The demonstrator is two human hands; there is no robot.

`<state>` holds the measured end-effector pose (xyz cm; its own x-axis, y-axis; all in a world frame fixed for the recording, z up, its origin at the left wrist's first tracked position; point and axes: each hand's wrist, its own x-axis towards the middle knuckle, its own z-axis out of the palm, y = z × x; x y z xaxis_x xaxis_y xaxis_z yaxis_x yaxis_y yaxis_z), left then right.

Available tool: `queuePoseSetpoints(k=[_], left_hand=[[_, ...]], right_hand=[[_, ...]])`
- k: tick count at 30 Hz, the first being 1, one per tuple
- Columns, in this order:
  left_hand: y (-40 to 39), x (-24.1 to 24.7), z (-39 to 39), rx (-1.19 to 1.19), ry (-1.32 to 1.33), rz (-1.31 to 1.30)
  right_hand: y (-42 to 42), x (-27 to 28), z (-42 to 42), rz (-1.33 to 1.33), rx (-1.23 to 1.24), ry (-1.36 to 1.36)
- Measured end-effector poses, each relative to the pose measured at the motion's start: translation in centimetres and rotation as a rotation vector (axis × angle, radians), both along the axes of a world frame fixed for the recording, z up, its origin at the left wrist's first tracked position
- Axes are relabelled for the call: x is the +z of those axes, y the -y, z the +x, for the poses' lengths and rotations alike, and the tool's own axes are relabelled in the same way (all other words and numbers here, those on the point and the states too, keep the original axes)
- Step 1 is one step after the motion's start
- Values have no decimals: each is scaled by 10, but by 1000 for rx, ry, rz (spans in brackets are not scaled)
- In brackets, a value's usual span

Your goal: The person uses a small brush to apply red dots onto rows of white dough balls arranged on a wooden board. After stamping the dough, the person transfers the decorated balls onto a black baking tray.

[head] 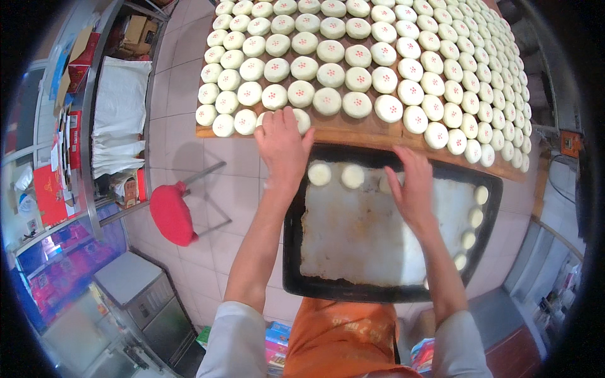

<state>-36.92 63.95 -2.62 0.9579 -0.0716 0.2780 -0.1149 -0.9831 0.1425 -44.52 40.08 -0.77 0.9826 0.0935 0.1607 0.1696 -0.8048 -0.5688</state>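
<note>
My left hand (283, 149) reaches over the front edge of a wooden board (340, 128), its fingers on pale round pastries. One pastry (302, 122) shows between my thumb and forefinger; whether I grip it is hidden. Over a black-rimmed metal baking tray (354, 231), my right hand (413, 184) has its thumb and fingers apart. Beneath it lies a partly covered pastry (385, 184), in line with two others, a left one (319, 174) and a middle one (352, 176). Several more line the tray's right side, including an upper one (481, 194).
Rows of pastries with red dot marks (358, 105) cover the board. Left of the tray stands a folding stool with a red seat (171, 215) on the tiled floor (227, 198). A shelf holding white cloth (120, 113) runs along the left. A metal cabinet (151, 302) is at lower left.
</note>
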Motion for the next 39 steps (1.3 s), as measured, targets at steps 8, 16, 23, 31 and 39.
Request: queuePoseSetpoints(k=[8, 16, 23, 31, 39], left_hand=[[-7, 20, -8, -87, -158, -131], [5, 28, -101, 380, -552, -1558], [37, 19, -154, 421, -1002, -1771], [148, -18, -162, -249, -858, -963], [270, -66, -112, -527, -412, -604]], right_hand=[[-88, 9, 114, -344, 194, 76], [-111, -24, 119, -382, 74, 161], [-55, 34, 41, 562, -114, -106], [135, -10, -97, 1046, -653, -571], [176, -59, -85, 570, -530, -274]])
